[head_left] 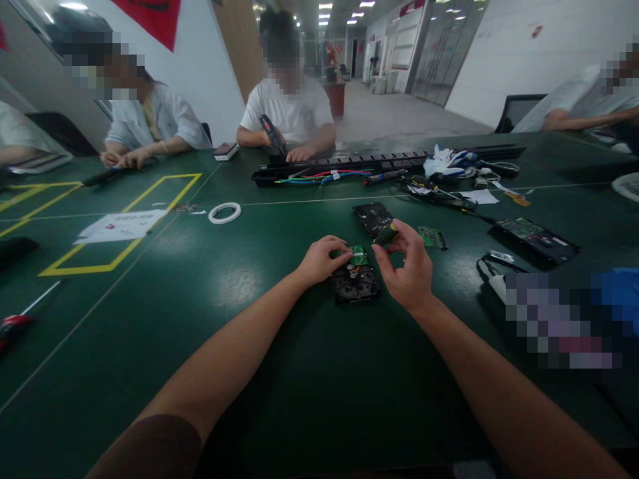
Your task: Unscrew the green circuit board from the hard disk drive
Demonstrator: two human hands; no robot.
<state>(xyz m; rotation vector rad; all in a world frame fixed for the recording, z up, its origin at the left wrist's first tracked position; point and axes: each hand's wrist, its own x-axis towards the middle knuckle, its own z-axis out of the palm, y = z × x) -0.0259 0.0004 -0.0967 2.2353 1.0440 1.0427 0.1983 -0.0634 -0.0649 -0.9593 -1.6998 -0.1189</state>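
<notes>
A hard drive (354, 290) lies on the green table in front of me, a green circuit board (359, 254) at its far end. My left hand (324, 259) is closed at the left edge of the drive, fingertips on the board. Between the fingers of my right hand (408, 266) is a screwdriver (386, 234) with a dark green and yellow handle, held just right of the drive. Its tip cannot be made out. Just beyond sits a second hard drive (370, 218), and a loose circuit board (433, 237) rests behind my right hand.
Another hard drive (536, 239) lies to the right, near a cable. Farther back are a long black rail (359, 163), coloured wires and white gloves (446, 161). A tape roll (224, 213) and a red-handled screwdriver (17, 322) lie leftward. Several people sit around the table.
</notes>
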